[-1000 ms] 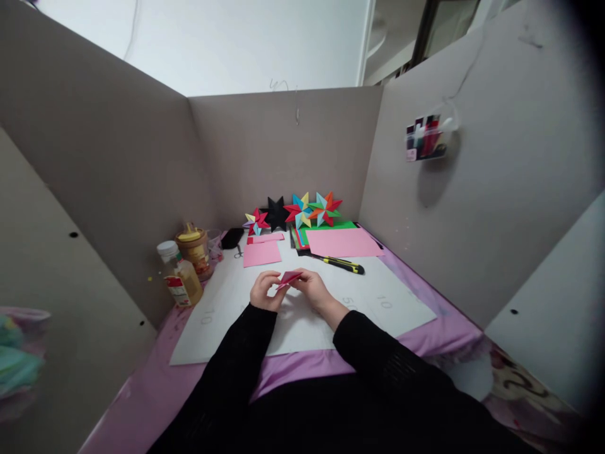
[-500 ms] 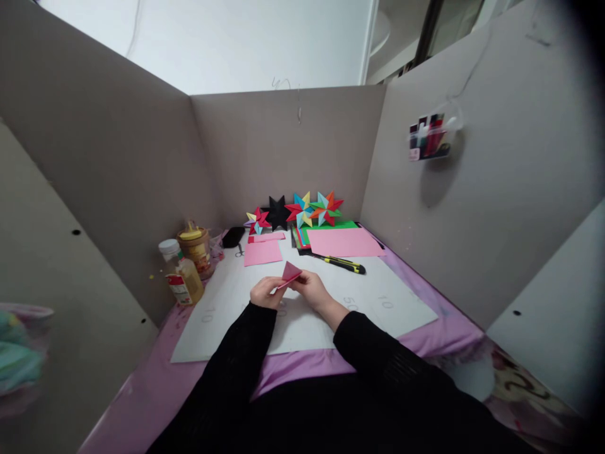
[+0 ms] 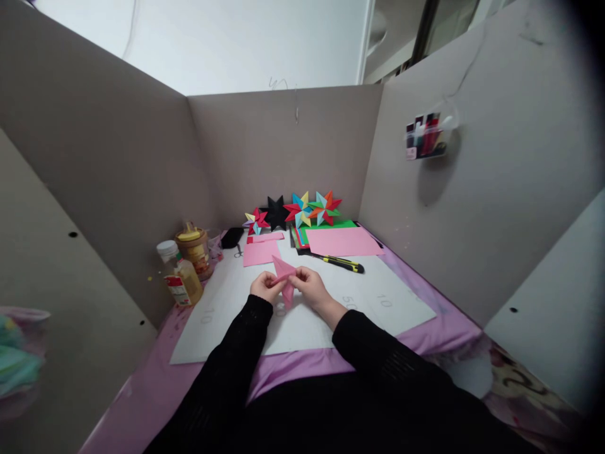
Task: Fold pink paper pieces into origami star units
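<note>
Between my two hands a folded piece of pink paper (image 3: 283, 267) is held above the white board (image 3: 302, 337). One pointed flap of it stands up and away from me, and another hangs down below my fingers. My left hand (image 3: 263, 287) pinches its left side. On its right side the thumb and fingers of my right hand (image 3: 309, 285) are closed. A flat pink sheet (image 3: 261, 253) lies just beyond my left hand. Past my right hand rests a yellow-and-black utility knife (image 3: 345, 264).
Folded paper stars (image 3: 300, 209) lean at the back panel. A larger pink sheet (image 3: 345, 241) covers coloured papers at the back right. Small scissors (image 3: 239, 251) and a black phone-like object (image 3: 232, 238) lie at the back left. A bottle (image 3: 182, 277) and a jar (image 3: 195, 249) stand at left.
The pink paper has opened from a compact triangle into a shape with points up and down. Both hands stay on it, close to where they were.
</note>
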Tool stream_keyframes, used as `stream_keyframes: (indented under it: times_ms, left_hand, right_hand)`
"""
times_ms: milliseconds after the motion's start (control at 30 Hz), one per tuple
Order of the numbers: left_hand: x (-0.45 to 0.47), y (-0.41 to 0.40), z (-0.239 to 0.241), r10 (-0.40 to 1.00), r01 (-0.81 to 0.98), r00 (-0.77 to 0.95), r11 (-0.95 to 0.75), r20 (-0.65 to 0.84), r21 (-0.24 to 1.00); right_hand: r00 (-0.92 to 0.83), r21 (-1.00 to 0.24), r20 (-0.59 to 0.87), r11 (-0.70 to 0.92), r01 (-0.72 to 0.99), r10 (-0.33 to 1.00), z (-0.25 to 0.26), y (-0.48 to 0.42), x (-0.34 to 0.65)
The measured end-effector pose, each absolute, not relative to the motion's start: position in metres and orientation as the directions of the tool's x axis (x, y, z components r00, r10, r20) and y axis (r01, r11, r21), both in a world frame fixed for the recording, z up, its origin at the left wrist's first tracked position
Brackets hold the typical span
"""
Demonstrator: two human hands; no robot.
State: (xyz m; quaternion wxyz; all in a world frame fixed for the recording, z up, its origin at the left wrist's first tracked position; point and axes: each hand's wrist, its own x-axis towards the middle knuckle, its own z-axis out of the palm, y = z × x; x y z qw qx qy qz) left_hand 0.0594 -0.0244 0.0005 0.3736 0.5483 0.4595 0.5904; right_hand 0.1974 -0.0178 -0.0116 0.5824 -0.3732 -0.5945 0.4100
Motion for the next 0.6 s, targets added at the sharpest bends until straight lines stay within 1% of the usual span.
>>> stream_keyframes:
  times_ms: [267,600]
  left_hand:
    - [0.0563,-0.0176,-0.0073,0.969,0.013,-0.029,-0.247,0.247,0.969]
    - [0.0536,-0.0178,-0.0063,0.994,-0.051,0.027,-0.108,0.11,0.993]
  right_hand:
    - [0.006,-0.925,0.354,0.351,-0.146,0.935,-0.0059,-0.0172,0.1995]
    - [0.0,-0.934,0.31,0.304,-0.186,0.951,-0.0058,-0.0148,0.2015]
